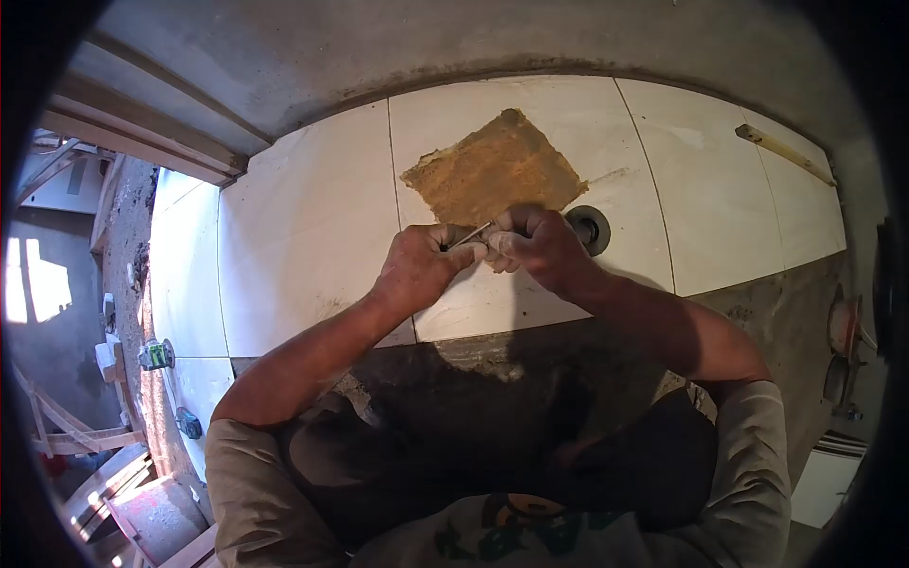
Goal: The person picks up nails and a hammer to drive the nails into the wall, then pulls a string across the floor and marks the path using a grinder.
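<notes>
Both of my hands meet over the white floor tiles (303,227), near the middle of the view. A thin, pale metal piece that looks like a nail (473,234) slants between them. My left hand (423,262) pinches its lower end between thumb and fingers. At its upper end, my right hand (538,241) has its fingers closed on it; part of the grip is hidden. Just beyond my hands lies a ragged-edged brown sheet (502,163), flat on a tile. A dark round object with a ring-like rim (598,237) rests beside my right hand.
A narrow yellowish bar (781,153) lies on the tiles at far right. Bare dark floor (767,312) borders the near tile edge. Green-and-black tools (156,355) sit at left. A bucket (156,521) stands lower left, flat white pieces (826,483) lower right. A grey wall (454,38) closes the back.
</notes>
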### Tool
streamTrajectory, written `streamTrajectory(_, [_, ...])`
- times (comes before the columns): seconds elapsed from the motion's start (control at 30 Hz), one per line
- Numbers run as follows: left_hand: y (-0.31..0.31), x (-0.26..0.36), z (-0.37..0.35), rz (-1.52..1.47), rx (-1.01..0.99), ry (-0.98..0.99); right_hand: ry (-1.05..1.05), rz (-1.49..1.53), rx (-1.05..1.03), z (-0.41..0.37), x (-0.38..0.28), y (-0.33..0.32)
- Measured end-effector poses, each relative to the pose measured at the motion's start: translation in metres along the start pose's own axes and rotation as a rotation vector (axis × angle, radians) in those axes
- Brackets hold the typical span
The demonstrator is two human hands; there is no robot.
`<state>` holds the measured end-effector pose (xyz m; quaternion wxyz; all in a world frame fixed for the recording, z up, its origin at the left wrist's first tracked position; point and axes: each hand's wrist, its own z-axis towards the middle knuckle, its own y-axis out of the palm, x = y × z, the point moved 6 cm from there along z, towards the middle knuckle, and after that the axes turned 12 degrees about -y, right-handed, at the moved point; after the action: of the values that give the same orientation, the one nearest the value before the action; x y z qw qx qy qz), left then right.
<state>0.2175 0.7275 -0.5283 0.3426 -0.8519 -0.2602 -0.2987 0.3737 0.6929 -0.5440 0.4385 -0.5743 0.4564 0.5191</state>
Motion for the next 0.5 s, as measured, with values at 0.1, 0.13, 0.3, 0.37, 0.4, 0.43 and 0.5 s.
streamTrajectory(0.1, [0.004,-0.009,0.009,-0.131,-0.007,0.083,-0.004,0.070,-0.015,-0.001,0.003,0.000])
streamTrajectory(0.13, [0.004,-0.012,0.011,-0.130,-0.008,0.082,0.000,0.106,-0.029,-0.001,0.005,0.001])
streamTrajectory(0.3, [0.004,-0.013,0.013,-0.168,-0.008,0.125,0.019,0.137,-0.052,-0.002,0.002,0.001])
streamTrajectory(0.37, [0.004,-0.014,0.013,-0.161,-0.007,0.138,0.016,0.129,-0.050,-0.002,0.001,0.002])
streamTrajectory(0.4, [0.003,-0.012,0.012,-0.155,-0.005,0.152,0.014,0.125,-0.033,-0.002,0.000,0.002])
streamTrajectory(0.43, [0.003,-0.009,0.011,-0.155,-0.005,0.151,0.013,0.120,-0.016,-0.003,0.000,0.001])
streamTrajectory(0.5, [0.004,-0.008,0.009,-0.109,-0.024,0.066,0.018,0.119,-0.012,-0.003,-0.001,0.002])
